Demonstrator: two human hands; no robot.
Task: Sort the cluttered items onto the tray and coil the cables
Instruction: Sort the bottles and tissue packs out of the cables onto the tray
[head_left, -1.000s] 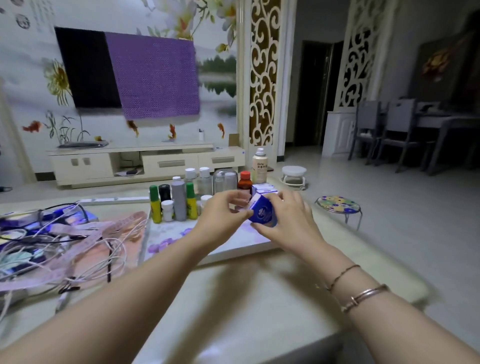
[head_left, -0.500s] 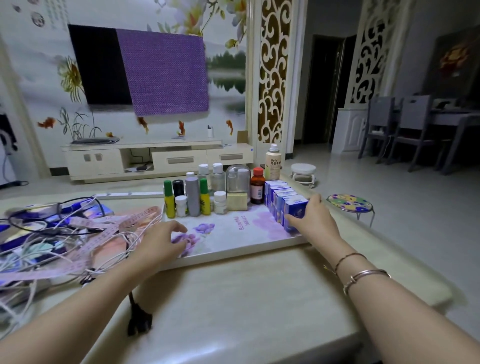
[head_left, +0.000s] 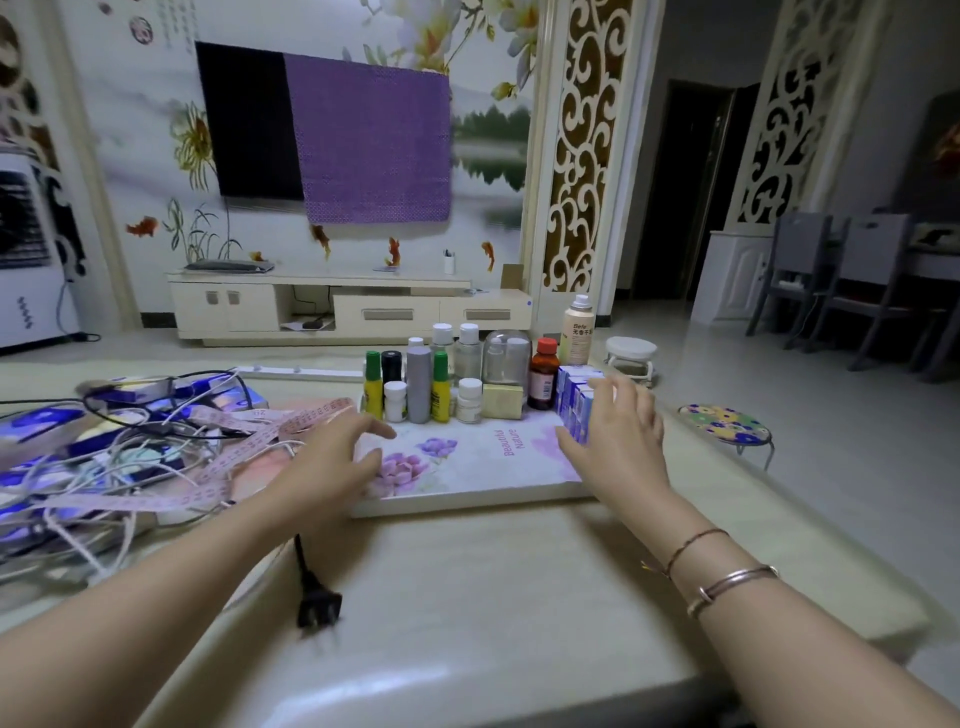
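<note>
A tangle of white and black cables lay uncoiled on the desk, well left of the left hand's fingers, heaped over blue boxes and crossed by a pink measuring tape. A black plug rested on the desk beneath the left forearm. The left hand hovered with its fingers loosely spread and grasping nothing, over the left edge of the flowered tray; whether it touched the tray could not be told. Beyond those fingertips, bottles stood upright in rows along the tray's far side: yellow bottles with green caps, a grey cylinder, small white jars, a cream-coloured box and a brown bottle with a red cap. The right hand rested with straight, released fingers against a row of small blue-and-white boxes at the tray's right edge, apparently squaring them up. The bottles and those small boxes looked sorted; the larger boxes, the tape and all the cables appeared still to be dealt with, so the job seemed roughly half done.
</note>
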